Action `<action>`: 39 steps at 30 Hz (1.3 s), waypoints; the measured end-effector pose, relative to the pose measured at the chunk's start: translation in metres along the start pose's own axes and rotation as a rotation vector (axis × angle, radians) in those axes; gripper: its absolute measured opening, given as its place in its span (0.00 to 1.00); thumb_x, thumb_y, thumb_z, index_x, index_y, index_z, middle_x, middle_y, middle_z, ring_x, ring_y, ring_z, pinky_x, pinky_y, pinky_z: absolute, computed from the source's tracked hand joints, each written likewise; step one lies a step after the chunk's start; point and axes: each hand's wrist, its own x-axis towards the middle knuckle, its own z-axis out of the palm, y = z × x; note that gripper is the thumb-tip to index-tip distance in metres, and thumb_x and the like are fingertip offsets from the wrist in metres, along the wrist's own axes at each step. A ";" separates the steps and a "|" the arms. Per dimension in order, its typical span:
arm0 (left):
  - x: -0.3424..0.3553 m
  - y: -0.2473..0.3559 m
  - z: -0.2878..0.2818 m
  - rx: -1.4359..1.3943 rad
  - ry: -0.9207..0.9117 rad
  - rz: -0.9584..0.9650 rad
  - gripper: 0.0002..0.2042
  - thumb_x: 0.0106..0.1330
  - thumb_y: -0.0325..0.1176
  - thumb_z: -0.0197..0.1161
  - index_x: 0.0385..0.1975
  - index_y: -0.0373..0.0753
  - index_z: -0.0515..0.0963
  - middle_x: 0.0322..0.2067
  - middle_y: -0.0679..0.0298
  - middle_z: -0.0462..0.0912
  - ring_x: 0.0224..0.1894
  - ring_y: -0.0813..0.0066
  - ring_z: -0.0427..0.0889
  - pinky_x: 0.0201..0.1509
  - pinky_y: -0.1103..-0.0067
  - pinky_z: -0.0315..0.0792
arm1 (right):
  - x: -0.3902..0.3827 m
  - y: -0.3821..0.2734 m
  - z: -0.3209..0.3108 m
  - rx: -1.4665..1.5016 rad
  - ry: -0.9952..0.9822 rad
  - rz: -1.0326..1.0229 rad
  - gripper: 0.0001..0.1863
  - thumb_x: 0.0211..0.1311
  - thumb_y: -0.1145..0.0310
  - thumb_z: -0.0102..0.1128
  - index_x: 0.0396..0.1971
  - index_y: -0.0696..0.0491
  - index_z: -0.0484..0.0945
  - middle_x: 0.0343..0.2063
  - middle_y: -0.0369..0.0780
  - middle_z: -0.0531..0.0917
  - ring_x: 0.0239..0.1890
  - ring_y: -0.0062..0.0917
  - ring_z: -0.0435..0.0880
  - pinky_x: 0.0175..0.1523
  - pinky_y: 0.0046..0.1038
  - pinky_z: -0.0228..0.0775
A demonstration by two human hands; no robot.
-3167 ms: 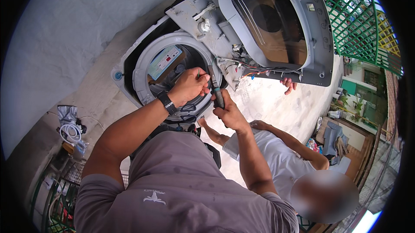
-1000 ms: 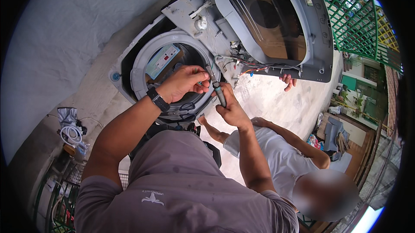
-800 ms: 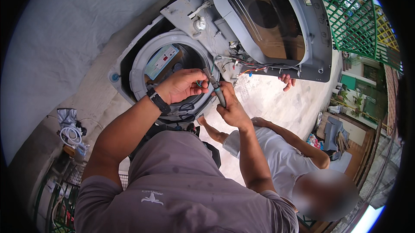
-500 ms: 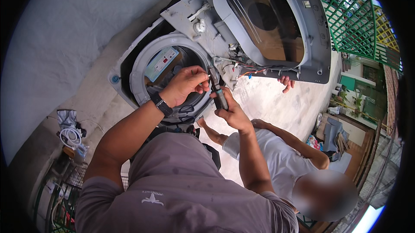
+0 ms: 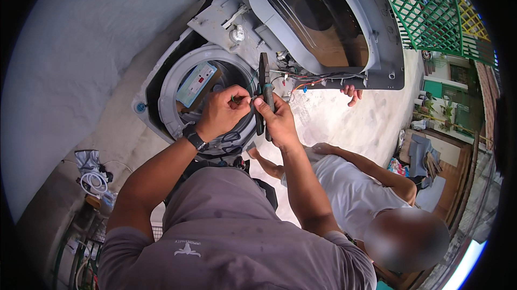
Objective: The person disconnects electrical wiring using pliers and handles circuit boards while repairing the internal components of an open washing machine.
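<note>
My right hand [image 5: 279, 120] is closed around the pliers [image 5: 264, 77], whose dark jaws point up and away from me. Its thumb and forefinger also come close to the tip of a thin wire. Beside it, my left hand [image 5: 225, 110] pinches a thin greenish wire [image 5: 251, 83] between thumb and fingers. Both hands hover over the open round tub [image 5: 171, 83] of a top-loading washing machine. Its grey top panel [image 5: 385, 56] with a dark window lid [image 5: 315, 18] is tipped up to the right. Loose coloured wires [image 5: 309, 79] hang along the panel's lower edge.
A co-worker in a white shirt [image 5: 350, 190] stands at the right; a hand [image 5: 351, 95] shows under the panel's edge. A pale wall [image 5: 97, 48] rises at the left. A coiled white hose [image 5: 93, 180] lies at lower left. Green lattice [image 5: 425, 10] stands at upper right.
The pliers have turned upright in my right hand and their jaws have come away from the wire. My right hand has moved closer to my left. The view has shifted slightly.
</note>
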 end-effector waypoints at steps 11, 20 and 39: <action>-0.007 0.003 0.000 -0.055 -0.056 -0.045 0.06 0.71 0.28 0.66 0.41 0.33 0.80 0.29 0.64 0.84 0.30 0.83 0.84 0.32 0.82 0.78 | 0.000 0.006 0.001 -0.059 0.046 -0.073 0.08 0.70 0.66 0.65 0.38 0.56 0.80 0.30 0.30 0.78 0.34 0.14 0.71 0.41 0.20 0.65; -0.009 0.009 -0.002 -0.151 -0.097 -0.203 0.07 0.73 0.29 0.64 0.45 0.33 0.81 0.29 0.64 0.86 0.29 0.86 0.81 0.31 0.82 0.77 | -0.002 0.007 0.006 -0.016 0.079 -0.082 0.09 0.71 0.66 0.63 0.39 0.56 0.79 0.31 0.32 0.79 0.36 0.15 0.73 0.43 0.22 0.67; -0.009 0.023 -0.005 0.242 -0.064 0.048 0.08 0.74 0.31 0.62 0.46 0.36 0.81 0.26 0.61 0.87 0.25 0.74 0.86 0.32 0.76 0.79 | -0.005 0.010 0.012 0.008 0.115 -0.111 0.06 0.73 0.68 0.60 0.43 0.55 0.78 0.33 0.30 0.78 0.36 0.13 0.72 0.44 0.19 0.65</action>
